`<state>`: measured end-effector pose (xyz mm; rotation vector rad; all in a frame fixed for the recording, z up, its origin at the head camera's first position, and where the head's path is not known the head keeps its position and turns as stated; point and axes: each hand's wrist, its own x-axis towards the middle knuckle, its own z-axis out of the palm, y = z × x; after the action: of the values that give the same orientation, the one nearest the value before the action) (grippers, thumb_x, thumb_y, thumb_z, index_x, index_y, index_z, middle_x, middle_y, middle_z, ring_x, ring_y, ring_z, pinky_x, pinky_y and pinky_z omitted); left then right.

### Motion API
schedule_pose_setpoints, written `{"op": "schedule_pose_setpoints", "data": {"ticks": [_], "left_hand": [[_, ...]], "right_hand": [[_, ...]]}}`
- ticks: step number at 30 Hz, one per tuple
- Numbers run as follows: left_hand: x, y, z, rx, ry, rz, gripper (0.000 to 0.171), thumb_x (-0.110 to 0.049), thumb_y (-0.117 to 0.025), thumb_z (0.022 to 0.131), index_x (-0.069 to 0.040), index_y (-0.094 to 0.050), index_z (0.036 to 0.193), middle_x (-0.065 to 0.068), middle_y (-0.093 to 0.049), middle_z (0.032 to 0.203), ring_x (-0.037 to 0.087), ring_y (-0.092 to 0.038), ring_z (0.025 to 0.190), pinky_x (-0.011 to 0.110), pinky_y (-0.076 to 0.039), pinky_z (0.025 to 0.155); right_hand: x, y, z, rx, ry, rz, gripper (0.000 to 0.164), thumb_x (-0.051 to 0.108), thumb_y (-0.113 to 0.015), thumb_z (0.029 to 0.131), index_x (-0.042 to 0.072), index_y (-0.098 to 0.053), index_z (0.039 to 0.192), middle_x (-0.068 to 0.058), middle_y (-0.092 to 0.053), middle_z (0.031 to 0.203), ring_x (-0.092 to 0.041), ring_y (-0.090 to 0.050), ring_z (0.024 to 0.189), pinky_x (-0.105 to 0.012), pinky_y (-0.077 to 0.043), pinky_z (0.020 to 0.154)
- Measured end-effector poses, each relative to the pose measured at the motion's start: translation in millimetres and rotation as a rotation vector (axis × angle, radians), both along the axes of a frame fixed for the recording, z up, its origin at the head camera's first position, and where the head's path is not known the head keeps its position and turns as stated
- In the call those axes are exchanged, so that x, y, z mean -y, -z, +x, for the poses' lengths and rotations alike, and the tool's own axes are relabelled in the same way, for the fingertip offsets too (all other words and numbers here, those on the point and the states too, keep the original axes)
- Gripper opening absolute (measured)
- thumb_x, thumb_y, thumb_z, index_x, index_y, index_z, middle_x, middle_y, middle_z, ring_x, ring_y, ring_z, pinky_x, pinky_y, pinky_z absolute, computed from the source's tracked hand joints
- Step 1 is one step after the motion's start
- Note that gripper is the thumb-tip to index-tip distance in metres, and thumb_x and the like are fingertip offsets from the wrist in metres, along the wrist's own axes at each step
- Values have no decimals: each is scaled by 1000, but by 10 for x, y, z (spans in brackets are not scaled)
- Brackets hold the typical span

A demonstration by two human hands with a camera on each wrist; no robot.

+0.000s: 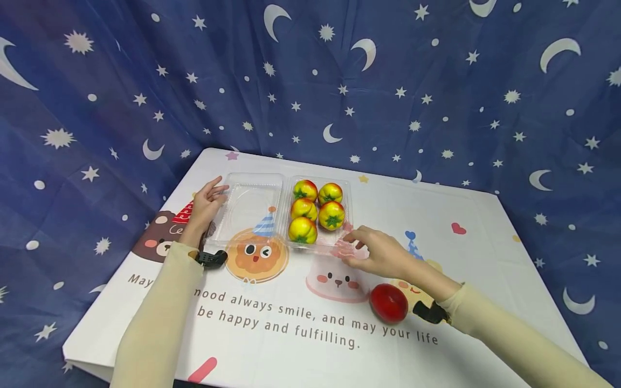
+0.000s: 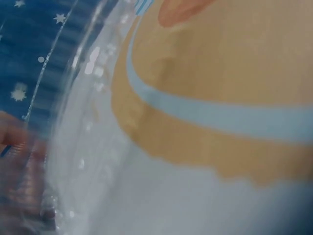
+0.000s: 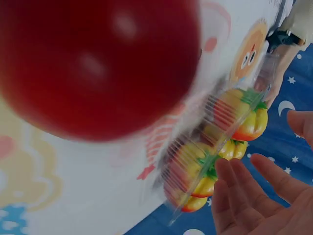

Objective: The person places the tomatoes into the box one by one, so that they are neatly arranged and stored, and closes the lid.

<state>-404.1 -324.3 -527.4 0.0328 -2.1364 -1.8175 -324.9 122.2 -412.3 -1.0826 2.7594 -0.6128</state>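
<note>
A clear plastic clamshell box (image 1: 350,196) lies unfolded on the table, its lid (image 1: 249,189) spread flat to the left. Several yellow-and-red toy fruits (image 1: 304,209) with green leafy tops sit in the right half. At the lid's left edge is my left hand (image 1: 205,205), fingers loosely extended along the rim. Blurred fingers (image 2: 17,152) show through the plastic in the left wrist view. By the box's front right corner hovers my right hand (image 1: 380,250), fingers slightly bent and holding nothing. A shiny dark red, rounded fruit (image 1: 388,303) rests below my right wrist.
The white tablecloth (image 1: 271,355) carries printed cartoon figures and lettering. Behind the table hangs a dark blue curtain (image 1: 412,145) with moons and stars. Black straps (image 1: 213,259) sit around both wrists.
</note>
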Motion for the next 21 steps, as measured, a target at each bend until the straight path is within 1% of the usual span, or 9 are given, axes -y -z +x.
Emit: {"op": "schedule_pose_setpoints", "data": {"ticks": [2, 4, 6, 9, 13, 16, 18, 21], "left_hand": [[11, -22, 24, -4, -5, 4, 60, 3, -55, 94, -3, -38, 151, 29, -54, 136, 3, -56, 90, 9, -45, 74], [-7, -79, 59, 1, 3, 18, 60, 5, -55, 93, 0, -38, 150, 32, -53, 135, 6, -56, 90, 9, -45, 74], [-38, -146, 97, 10, 16, 32, 60, 7, -54, 92, 3, -38, 149, 34, -51, 135, 11, -57, 91, 10, -46, 73], [-126, -240, 135, 23, 38, 42, 60, 9, -54, 92, 4, -38, 149, 35, -50, 135, 21, -57, 95, 10, -46, 72], [-163, -309, 170, 17, 25, 19, 58, 9, -54, 92, 4, -39, 148, 34, -51, 135, 28, -56, 98, 10, -46, 72], [-149, -320, 180, 15, 18, 12, 58, 8, -54, 92, 4, -39, 148, 34, -51, 135, 28, -55, 98, 10, -45, 72], [-137, -318, 186, 21, 18, 15, 59, 8, -54, 92, 3, -38, 149, 34, -51, 136, 25, -56, 98, 10, -45, 72], [-125, -305, 191, 27, 20, 24, 60, 8, -54, 92, 4, -38, 149, 34, -51, 136, 19, -57, 94, 9, -46, 72]], "right_hand": [[-96, 26, 102, 5, 5, 20, 44, 35, -76, 85, 11, -67, 120, -3, -67, 111, -21, -65, 96, -32, -55, 74], [-208, 48, 191, 10, 14, 34, 44, 36, -76, 84, 11, -68, 120, -2, -67, 109, -22, -65, 96, -32, -55, 73], [-340, 60, 268, 6, 16, 42, 42, 35, -78, 83, 11, -69, 117, 1, -67, 107, -21, -65, 95, -32, -55, 72], [-566, 58, 370, -13, 15, 50, 36, 31, -79, 82, 12, -71, 111, 3, -67, 104, -20, -65, 94, -34, -56, 72], [-753, 28, 478, -8, 22, 48, 30, 31, -81, 81, 14, -73, 104, 3, -66, 102, -20, -64, 90, -33, -56, 70], [-805, 12, 544, 33, 45, 40, 28, 32, -83, 79, 16, -74, 101, 3, -65, 99, -20, -62, 88, -31, -56, 68], [-816, 19, 582, 62, 53, 35, 28, 32, -84, 78, 18, -75, 100, 5, -64, 97, -18, -60, 88, -31, -56, 69], [-824, 53, 631, 89, 44, 39, 29, 32, -84, 77, 19, -76, 101, 8, -63, 96, -15, -58, 88, -30, -56, 70]]}}
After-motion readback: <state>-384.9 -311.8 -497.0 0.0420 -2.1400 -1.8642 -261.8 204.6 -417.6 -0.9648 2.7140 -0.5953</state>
